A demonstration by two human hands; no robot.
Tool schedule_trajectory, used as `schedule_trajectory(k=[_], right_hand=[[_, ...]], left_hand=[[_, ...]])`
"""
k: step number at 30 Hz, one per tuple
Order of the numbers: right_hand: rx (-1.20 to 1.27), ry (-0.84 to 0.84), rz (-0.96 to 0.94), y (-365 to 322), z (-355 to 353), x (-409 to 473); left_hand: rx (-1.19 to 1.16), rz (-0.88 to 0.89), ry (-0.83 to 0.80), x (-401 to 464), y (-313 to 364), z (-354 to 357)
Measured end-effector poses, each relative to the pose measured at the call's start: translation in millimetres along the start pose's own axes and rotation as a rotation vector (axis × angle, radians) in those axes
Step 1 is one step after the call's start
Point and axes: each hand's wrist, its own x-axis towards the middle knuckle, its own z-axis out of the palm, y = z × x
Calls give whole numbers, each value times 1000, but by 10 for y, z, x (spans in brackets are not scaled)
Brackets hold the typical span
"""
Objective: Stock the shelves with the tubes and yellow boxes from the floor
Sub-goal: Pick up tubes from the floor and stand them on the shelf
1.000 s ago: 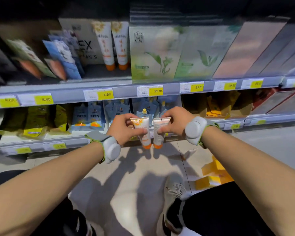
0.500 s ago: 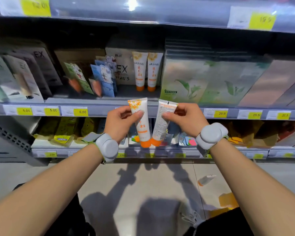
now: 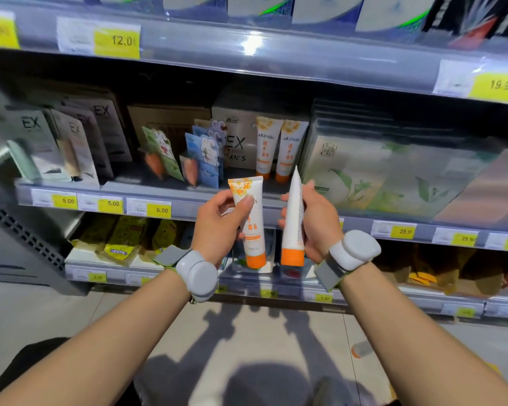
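My left hand grips a white tube with an orange cap, cap down, its printed face toward me. My right hand grips a second white tube, turned edge-on with its orange cap down. Both are held side by side in front of the middle shelf's edge. Two matching tubes stand upright on that shelf, just behind and above my hands. One more tube lies on the floor at the lower right. No yellow boxes show clearly.
Flat packets and sachets fill the middle shelf left and right of the standing tubes. A lower shelf holds yellow-green pouches. An upper shelf rail carries yellow price tags. A grey crate sits at far left.
Both hands rose with their tubes toward the middle shelf as the view tilted up. The right tube has turned edge-on.
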Motion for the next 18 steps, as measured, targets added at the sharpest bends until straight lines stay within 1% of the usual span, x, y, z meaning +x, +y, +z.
schedule_trajectory(k=[2,4,6,11,15,18], right_hand=[[-55,-45,62,-21,20,20],[-122,-93,21,-12,62,44],[-99,-131,-23,-13,83,50],[-56,-206,-4,-16,92,100],[-53,-211,-52,-34,52,137],[-67,-197,-83,-39,22,167]], left_hand=[[-12,-12,11,9,4,-4],[-12,-12,19,23,-16,-29],[-16,-9,20,27,-20,-39],[-74,-16,-9,78,-10,-88],[-139,-89,-25,96,74,-114],[-148,-103,-19,123,108,-139]])
